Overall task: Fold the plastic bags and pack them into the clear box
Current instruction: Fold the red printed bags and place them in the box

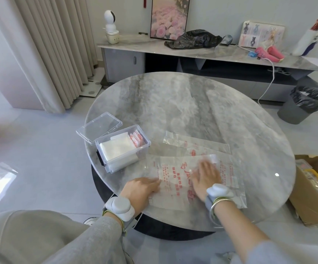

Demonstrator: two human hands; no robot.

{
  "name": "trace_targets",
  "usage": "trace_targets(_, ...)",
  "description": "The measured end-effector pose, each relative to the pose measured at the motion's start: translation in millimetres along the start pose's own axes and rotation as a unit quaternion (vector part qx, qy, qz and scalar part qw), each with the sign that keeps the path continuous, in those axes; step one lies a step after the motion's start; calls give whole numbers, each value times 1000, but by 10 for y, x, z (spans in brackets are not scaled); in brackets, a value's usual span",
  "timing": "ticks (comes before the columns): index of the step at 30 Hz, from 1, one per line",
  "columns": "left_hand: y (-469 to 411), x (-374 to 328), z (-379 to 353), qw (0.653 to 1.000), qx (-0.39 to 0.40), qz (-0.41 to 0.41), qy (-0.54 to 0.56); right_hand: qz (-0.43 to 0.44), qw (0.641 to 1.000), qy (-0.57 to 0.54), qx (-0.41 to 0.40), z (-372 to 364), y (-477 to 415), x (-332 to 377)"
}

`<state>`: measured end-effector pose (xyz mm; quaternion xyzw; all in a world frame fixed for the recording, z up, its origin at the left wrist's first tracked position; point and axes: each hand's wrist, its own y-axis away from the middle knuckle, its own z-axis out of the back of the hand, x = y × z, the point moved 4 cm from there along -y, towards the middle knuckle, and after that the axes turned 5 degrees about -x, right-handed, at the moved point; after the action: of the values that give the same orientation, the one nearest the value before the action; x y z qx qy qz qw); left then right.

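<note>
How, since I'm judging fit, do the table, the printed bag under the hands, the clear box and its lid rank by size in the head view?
1. table
2. printed bag
3. clear box
4. lid, slightly smaller-looking but farther off, so these two are unsure.

There is a single view, taken from the person's head, looking forward and steeply down across a round worktop (pixel 173 103). It sits close to the near edge: the left hand (pixel 143 189) and right hand (pixel 205 178) lie in the lower middle of the picture, reaching in from the bottom edge. The wide lens bends the borders and takes in the floor (pixel 40 149) on both sides, with a long sideboard (pixel 192 52) against the far wall at the top.
</note>
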<state>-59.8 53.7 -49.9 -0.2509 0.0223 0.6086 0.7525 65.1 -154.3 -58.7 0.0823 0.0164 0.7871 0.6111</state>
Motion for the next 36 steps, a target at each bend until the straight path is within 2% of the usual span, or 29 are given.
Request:
trace_targets(2, 20, 27, -17, 1000, 16, 15, 3, -54, 998, 45, 4, 78, -51, -238)
trace_targets(3, 6, 23, -8, 999, 29, 31, 10, -36, 998, 49, 4, 116, -27, -265)
trace_targets(7, -15, 23, 45, 985, 125, 117, 20, 182, 982, -36, 40, 261, 373, 188)
trace_targets(9, -12, 21, 92, 980, 141, 141, 25, 230, 969, -52, 68, 278, 575, 403)
trace_targets(12, 44, 47, 143, 978, 126, 165, 34, 266, 961, 1, 79, 233, 720, 462)
trace_targets(20, 168, 175, 150, 982, 91, 156, 50, 262, 965, -26, -22, 366, 765, 345)
trace_targets(27, 157, 180, 127, 973, 41, 215, 78, 148, 982, -110, -33, 410, 683, 24)
trace_targets(36, 178, 251, 26, 962, -96, 256, 15, 110, 993, -4, -51, 323, 346, 89)
